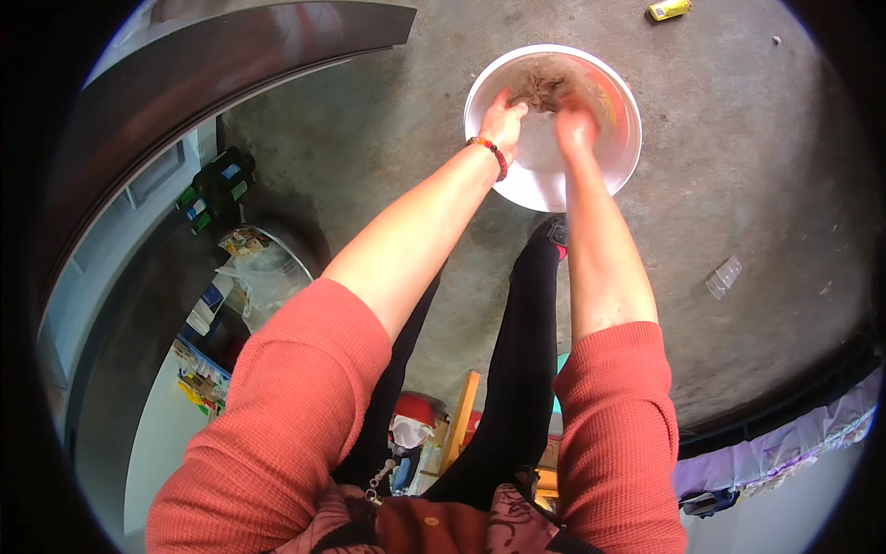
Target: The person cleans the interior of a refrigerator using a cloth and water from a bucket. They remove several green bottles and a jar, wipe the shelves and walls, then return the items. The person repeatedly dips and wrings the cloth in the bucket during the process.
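A round white plastic tub (520, 192) stands on the concrete floor before me, and both my hands reach down into it. A clump of brown, stringy material (541, 90) lies in it towards the far side; what it is made of I cannot tell. My left hand (504, 124), with a beaded bracelet (493, 149) at its wrist, is at the left edge of the clump, thumb and fingers apart. Blurred by motion, my right hand (576, 126) is at the clump's right side. Its fingertips are too smeared to show whether they grip anything.
A yellow can (669, 9) and a clear plastic cup (725, 277) lie on the floor. To the left are green bottles (218, 183), a bin lined with a plastic bag (266, 284) and a dark curved table edge (277, 48). A wooden piece (459, 419) is behind my legs.
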